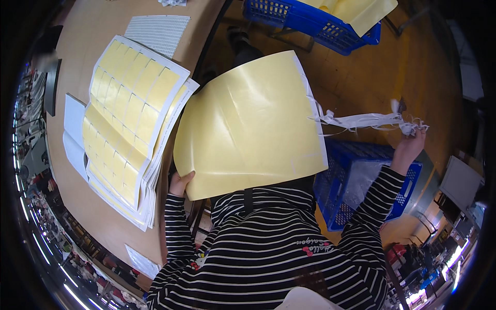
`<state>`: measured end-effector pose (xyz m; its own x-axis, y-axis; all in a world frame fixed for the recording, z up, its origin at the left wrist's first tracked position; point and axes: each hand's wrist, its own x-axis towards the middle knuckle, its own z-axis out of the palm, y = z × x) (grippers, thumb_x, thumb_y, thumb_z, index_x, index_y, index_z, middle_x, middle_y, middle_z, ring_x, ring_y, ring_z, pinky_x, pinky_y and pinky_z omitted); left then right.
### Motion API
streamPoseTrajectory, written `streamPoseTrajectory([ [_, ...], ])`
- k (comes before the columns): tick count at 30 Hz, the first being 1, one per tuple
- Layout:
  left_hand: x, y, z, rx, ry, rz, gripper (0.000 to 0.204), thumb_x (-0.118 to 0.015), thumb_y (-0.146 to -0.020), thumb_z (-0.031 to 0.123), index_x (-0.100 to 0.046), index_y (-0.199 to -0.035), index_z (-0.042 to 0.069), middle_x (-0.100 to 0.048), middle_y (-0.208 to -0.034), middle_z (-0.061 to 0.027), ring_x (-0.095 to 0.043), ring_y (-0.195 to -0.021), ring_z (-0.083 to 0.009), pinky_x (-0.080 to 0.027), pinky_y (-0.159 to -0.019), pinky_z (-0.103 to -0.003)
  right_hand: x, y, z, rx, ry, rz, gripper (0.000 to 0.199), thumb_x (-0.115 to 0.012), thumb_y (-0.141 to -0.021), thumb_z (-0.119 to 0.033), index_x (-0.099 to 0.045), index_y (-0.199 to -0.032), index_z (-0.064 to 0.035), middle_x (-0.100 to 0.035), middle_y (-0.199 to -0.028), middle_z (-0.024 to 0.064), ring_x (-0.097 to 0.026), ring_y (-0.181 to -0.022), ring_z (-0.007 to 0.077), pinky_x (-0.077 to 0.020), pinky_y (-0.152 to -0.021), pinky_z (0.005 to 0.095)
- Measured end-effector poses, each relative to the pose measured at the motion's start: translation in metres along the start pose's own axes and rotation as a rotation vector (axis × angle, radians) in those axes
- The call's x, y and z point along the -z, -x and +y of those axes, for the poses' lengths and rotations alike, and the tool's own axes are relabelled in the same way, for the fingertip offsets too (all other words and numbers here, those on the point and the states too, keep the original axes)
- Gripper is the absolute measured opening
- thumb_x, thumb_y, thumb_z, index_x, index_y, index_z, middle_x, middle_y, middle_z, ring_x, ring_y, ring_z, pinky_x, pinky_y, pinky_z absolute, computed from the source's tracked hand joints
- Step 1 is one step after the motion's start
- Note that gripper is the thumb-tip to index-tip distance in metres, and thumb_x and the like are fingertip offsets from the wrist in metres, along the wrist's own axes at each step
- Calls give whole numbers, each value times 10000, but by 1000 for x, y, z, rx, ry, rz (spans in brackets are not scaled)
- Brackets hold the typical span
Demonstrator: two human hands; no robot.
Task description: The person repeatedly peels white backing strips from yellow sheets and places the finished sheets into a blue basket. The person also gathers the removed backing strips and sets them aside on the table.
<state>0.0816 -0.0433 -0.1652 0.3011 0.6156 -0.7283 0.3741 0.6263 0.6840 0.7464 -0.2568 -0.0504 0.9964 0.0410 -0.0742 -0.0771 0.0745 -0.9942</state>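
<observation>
Left hand (181,183) pinched the lower-left corner of a large glossy yellow sheet (248,124), thumb lying over its face, near the centre of the frame. That sheet spanned the middle of the view, bowed and creased, with a white border down its right edge. At the right of the frame, the right hand (411,147) had its fingers closed on a tangle of thin white strips (372,121), which stretched leftward to the sheet's right edge.

On the tan worktop (82,72), at the left of the frame, lay a stack of grid-cut yellow sheets (129,98) with white margins, their layers fanned out along the right side. A white printed sheet (160,32) lay just beyond the stack, toward the top. One blue plastic crate (330,31) stood at the upper right, holding yellow sheeting (367,18); another blue crate (336,201) sat lower right, below the strips.
</observation>
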Motion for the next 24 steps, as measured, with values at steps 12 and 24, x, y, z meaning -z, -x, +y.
streamPoseTrajectory([
  [12,-109,52,160,-240,-1032,-171,405,-683,-862,346,-684,-1045,-16,-685,-957,-220,-673,-920,-375,-519,-830,-438,-120,96,-48,-136,26,-847,551,-475,-778,-87,-464,-1320,11,-540,-1251,145,-573,-963,185,-471,-851,299],
  [24,-267,-135,333,-652,-662,-319,367,-715,-832,282,-687,-1031,-24,-709,-815,-112,-667,-732,-173,-514,-696,-286,-144,172,-100,215,96,-1073,330,-528,-729,108,-599,-1040,23,-611,-1041,120,-589,-913,176,-455,-804,282],
])
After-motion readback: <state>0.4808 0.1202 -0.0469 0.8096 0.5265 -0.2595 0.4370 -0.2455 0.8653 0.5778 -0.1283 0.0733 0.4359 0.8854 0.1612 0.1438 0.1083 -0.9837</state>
